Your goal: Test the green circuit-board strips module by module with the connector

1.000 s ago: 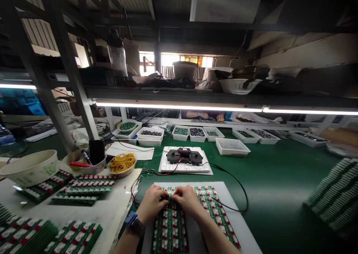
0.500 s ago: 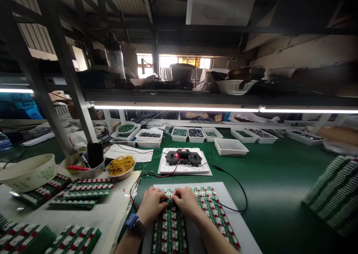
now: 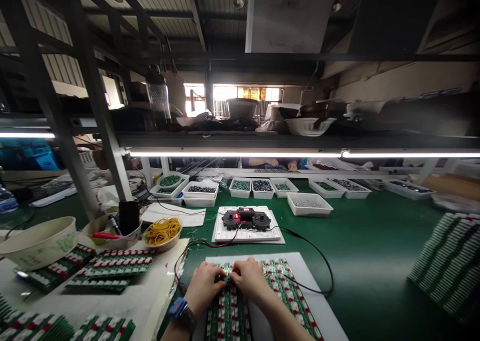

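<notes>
My left hand (image 3: 204, 284) and my right hand (image 3: 248, 280) meet over the far end of a green circuit board panel (image 3: 228, 313) with rows of white and red parts. Thumb and fingers on both hands are bent into a pinch, close together on the panel. Whatever is between the fingertips is too small and covered to make out. A second such circuit board panel (image 3: 290, 290) lies just right of my right hand. Both panels rest on a pale flat sheet (image 3: 325, 318). A blue-faced watch (image 3: 182, 311) is on my left wrist.
Beyond the hands, a black device with a red display (image 3: 245, 218) sits on a white block, wired with red and black leads (image 3: 325, 261). White trays of small parts (image 3: 309, 204) line the back. Stacked boards (image 3: 444, 266) stand right; rubber bands (image 3: 163, 231) and more boards (image 3: 120, 263) lie left.
The view has tipped up slightly, so everything sits a little lower. Both hands stay at the panel's far end, with only small finger movement.
</notes>
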### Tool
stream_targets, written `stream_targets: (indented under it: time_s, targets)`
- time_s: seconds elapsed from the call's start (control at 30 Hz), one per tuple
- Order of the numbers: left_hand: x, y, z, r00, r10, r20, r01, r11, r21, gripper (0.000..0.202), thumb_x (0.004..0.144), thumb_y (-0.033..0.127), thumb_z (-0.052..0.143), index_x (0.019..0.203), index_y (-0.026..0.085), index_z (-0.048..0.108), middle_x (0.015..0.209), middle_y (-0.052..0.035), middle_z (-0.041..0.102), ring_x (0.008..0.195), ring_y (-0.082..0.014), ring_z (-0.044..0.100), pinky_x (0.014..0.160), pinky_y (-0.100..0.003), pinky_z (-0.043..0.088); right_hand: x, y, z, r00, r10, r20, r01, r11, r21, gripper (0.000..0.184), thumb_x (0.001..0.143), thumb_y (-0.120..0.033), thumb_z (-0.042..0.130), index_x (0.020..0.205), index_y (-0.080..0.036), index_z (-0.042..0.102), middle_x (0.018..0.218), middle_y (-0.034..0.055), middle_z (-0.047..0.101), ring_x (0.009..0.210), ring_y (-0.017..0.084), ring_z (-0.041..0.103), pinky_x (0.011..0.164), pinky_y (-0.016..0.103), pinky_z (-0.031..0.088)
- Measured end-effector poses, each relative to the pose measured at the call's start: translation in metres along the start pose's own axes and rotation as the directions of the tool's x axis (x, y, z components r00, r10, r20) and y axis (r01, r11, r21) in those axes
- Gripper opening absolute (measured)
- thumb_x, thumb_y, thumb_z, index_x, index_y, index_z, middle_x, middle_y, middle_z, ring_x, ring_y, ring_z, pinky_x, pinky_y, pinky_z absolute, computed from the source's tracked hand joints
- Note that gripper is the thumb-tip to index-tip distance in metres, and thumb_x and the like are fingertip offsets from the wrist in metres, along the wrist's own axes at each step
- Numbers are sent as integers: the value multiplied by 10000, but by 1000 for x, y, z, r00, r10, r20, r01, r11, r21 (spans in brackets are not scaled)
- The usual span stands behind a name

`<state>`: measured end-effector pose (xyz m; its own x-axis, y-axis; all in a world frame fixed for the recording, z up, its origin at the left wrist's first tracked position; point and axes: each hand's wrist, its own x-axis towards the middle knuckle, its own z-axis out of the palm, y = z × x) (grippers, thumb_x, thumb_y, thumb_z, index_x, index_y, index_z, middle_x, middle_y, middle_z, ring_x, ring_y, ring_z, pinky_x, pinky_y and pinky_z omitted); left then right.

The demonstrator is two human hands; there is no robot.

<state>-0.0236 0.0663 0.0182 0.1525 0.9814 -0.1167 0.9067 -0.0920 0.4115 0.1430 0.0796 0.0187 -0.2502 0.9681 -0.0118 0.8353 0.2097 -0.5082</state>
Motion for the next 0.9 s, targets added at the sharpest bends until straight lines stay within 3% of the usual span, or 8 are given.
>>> stream_targets:
  time_s: [0.23, 0.4, 0.6, 0.9]
  targets:
    - [-2, 6, -2, 1000, -16, -1, 16, 998, 62, 278, 791, 232, 583, 1020, 283, 731, 1052, -39, 690, 1111, -258, 534, 957, -362, 384, -9, -4, -3, 1000, -27, -5, 27, 999, -35, 212, 866, -211, 538, 870, -242, 748, 948, 53, 750, 1053, 281, 561, 845, 354, 321]
    - [-5, -1, 12, 994, 8, -110, -14, 999, -50, 266, 802, 220, 581, 1025, 240, 725, 1042, -35, 693, 1087, -236, 548, 955, -320, 396, -17, 2, 10, 994, 22, -104, -13, 997, 81, 186, 882, -224, 558, 879, -271, 738, 958, 8, 748, 1027, 254, 563, 843, 331, 318]
    - [-4, -8, 24, 974, 86, -209, -112, 987, -113, 249, 825, 239, 573, 1005, 206, 741, 968, -57, 682, 1026, -242, 564, 941, -327, 416, -18, 6, 14, 990, 24, -142, -8, 994, 113, 180, 895, -215, 569, 854, -270, 736, 948, -8, 746, 1021, 243, 562, 846, 329, 314]
    - [1, -17, 31, 964, 123, -236, -164, 973, -161, 260, 812, 239, 577, 1015, 229, 739, 950, -50, 673, 1021, -246, 553, 948, -346, 409, -15, 6, 18, 984, 48, -174, -34, 996, 86, 240, 955, -265, 515, 825, -239, 714, 935, 20, 740, 994, 249, 564, 829, 338, 314]
